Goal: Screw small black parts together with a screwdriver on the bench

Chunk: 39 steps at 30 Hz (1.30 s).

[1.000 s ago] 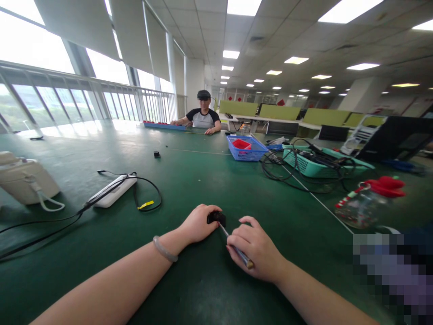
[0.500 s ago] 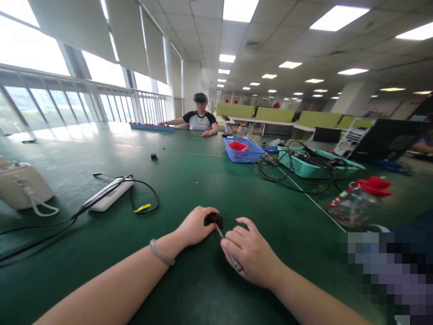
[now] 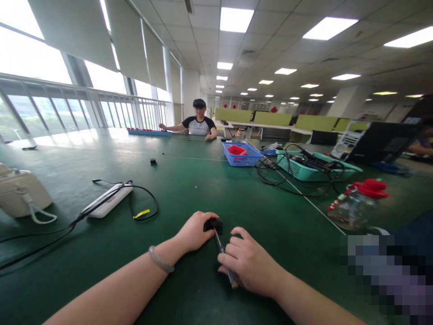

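My left hand (image 3: pixel 195 231), with a grey bracelet (image 3: pixel 160 259) at the wrist, grips a small black block (image 3: pixel 216 225) on the green table. Thumb and fingers close round its left side. A slim screwdriver (image 3: pixel 226 263) is held in my right hand (image 3: pixel 248 262), its metal tip at the near side of the block. The handle slants down toward me. Whether the tip sits inside the block is too small to tell.
Left: white power bank (image 3: pixel 111 200) with black cables, beige bag (image 3: pixel 22 192). Ahead: small black piece (image 3: pixel 153 162), blue basket (image 3: pixel 241 158), a seated person (image 3: pixel 199 124). Right: teal basket (image 3: pixel 294 170) with cables, red-lidded jar (image 3: pixel 355 210).
The screwdriver now stands at a steeper angle in the picture, its handle end lower and further left. My right hand has shifted slightly with it. My left hand still holds the block.
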Each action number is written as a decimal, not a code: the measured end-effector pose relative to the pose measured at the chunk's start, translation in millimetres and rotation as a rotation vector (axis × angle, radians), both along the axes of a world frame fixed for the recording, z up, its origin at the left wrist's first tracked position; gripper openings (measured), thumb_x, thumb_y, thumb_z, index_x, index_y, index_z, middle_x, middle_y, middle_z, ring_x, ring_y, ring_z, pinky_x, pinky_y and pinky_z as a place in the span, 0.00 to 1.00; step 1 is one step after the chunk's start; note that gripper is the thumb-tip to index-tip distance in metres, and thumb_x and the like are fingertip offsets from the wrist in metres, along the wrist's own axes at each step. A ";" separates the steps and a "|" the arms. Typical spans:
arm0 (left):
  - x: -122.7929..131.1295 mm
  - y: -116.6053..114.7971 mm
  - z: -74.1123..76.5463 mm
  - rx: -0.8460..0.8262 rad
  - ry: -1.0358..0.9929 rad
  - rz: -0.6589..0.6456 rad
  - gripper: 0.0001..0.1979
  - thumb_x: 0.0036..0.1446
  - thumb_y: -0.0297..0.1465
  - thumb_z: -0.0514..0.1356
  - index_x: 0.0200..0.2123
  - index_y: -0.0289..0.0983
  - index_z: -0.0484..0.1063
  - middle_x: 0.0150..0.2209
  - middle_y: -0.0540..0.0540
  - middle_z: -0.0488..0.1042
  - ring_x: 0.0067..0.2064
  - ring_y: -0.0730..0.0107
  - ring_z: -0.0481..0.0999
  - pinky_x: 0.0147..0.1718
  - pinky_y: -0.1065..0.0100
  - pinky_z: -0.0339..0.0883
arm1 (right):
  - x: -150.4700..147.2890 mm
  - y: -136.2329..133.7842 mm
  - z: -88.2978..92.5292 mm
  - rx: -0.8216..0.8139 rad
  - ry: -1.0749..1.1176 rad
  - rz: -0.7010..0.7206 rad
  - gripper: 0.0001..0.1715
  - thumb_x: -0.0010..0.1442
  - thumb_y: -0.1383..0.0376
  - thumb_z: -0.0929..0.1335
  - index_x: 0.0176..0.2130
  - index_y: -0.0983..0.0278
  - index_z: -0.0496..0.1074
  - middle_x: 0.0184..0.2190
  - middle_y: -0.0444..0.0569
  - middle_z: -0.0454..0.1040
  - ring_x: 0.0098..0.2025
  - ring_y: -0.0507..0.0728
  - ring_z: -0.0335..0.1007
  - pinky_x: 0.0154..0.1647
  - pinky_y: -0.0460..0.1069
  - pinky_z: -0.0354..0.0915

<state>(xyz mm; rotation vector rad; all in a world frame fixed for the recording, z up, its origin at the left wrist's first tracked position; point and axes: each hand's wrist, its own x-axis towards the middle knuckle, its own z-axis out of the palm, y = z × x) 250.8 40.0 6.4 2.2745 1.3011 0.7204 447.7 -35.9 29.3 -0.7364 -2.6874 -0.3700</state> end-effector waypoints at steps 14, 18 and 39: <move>-0.2 0.1 -2.1 0.005 -0.036 0.000 0.25 0.48 0.27 0.62 0.52 0.42 0.70 0.46 0.46 0.75 0.50 0.61 0.71 0.52 0.62 0.62 | 0.9 -1.3 -5.0 -0.086 0.161 -0.005 0.17 0.61 0.53 0.67 0.44 0.61 0.70 0.33 0.45 0.75 0.36 0.54 0.68 0.59 0.58 0.49; -0.4 -0.5 -1.4 -0.002 -0.023 -0.003 0.24 0.49 0.28 0.62 0.52 0.42 0.70 0.46 0.46 0.75 0.49 0.60 0.71 0.52 0.61 0.63 | 1.3 -2.9 -3.3 -0.068 0.180 -0.018 0.15 0.62 0.57 0.66 0.46 0.61 0.70 0.33 0.45 0.75 0.35 0.54 0.67 0.59 0.59 0.49; 0.7 -2.1 0.8 0.013 -0.007 0.003 0.22 0.51 0.29 0.62 0.52 0.41 0.70 0.47 0.45 0.75 0.50 0.61 0.71 0.53 0.62 0.63 | 1.2 -4.4 -1.0 -0.073 0.016 0.046 0.07 0.62 0.64 0.65 0.41 0.59 0.70 0.31 0.43 0.73 0.34 0.53 0.64 0.58 0.60 0.48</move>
